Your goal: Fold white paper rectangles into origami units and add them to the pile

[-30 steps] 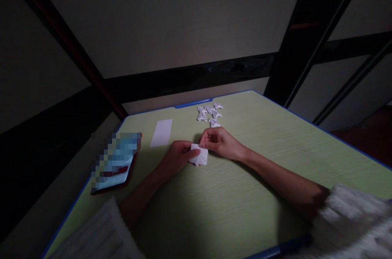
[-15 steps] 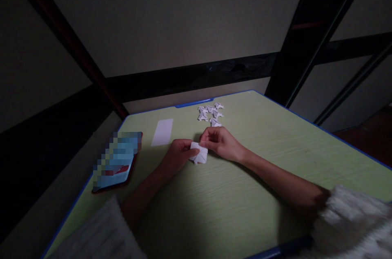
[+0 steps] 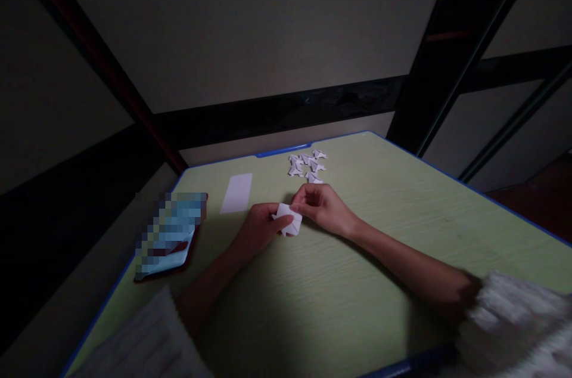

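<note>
A small folded piece of white paper (image 3: 292, 226) with crease lines is held up between both hands, over the middle of the table. My left hand (image 3: 259, 228) pinches its left side, thumb on top and fingers behind. At the paper's upper edge, the thumb and index finger of my right hand (image 3: 322, 208) close on it. Just beyond the right hand lies a group of several small folded white paper figures (image 3: 307, 162). The undersides of the fingers are hidden.
A blank white paper strip (image 3: 236, 193) lies flat to the left. Near the left edge is a tablet or phone (image 3: 172, 238) in a red case, its screen partly blurred out. The pale green table (image 3: 384, 187) has a blue rim, with panelled doors behind it.
The folded paper has turned and risen slightly in my fingers, and the small flap at its lower edge now shows at the left. Both hands stay almost in place.
</note>
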The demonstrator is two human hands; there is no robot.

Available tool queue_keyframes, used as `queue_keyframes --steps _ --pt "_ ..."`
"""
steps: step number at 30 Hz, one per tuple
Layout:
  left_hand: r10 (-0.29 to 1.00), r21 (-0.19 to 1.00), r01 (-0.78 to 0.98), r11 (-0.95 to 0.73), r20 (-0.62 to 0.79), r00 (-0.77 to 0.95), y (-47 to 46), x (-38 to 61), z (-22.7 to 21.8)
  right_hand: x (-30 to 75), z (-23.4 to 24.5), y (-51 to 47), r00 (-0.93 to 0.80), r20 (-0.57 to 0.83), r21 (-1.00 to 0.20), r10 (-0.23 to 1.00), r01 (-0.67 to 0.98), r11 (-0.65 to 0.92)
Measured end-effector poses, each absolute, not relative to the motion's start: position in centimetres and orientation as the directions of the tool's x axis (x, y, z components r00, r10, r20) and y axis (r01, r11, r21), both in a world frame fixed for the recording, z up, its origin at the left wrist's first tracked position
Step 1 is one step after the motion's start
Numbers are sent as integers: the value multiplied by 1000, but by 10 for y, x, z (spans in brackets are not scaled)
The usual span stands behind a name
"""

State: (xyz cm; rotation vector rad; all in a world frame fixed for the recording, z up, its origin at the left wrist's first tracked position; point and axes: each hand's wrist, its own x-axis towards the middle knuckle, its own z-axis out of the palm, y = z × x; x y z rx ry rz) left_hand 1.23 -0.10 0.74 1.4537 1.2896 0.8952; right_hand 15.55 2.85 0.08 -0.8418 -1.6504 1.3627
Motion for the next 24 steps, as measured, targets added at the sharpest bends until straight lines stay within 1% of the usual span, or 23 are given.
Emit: queue_keyframes --steps 4,9,15,17,19,24 --pt "988 966 257 20 -58 140 -1 12 7 155 1 29 -443 102 -995 891 -66 81" --pt "988 974 228 9 -45 151 -2 12 8 155 -1 30 -451 17 -986 892 -157 -60" --pt "985 976 217 17 -54 165 -3 11 8 154 0 29 -453 -61 -961 889 -213 -174" --pt "982 975 221 18 -58 178 -2 10 8 154 1 29 -481 -46 -959 876 -223 -172" --pt "980 975 223 16 -59 188 -2 9 7 155 3 29 -531 -9 -973 847 -192 -131" --pt "977 974 225 15 -63 206 -1 7 3 158 4 29 -670 40 -997 742 25 76"
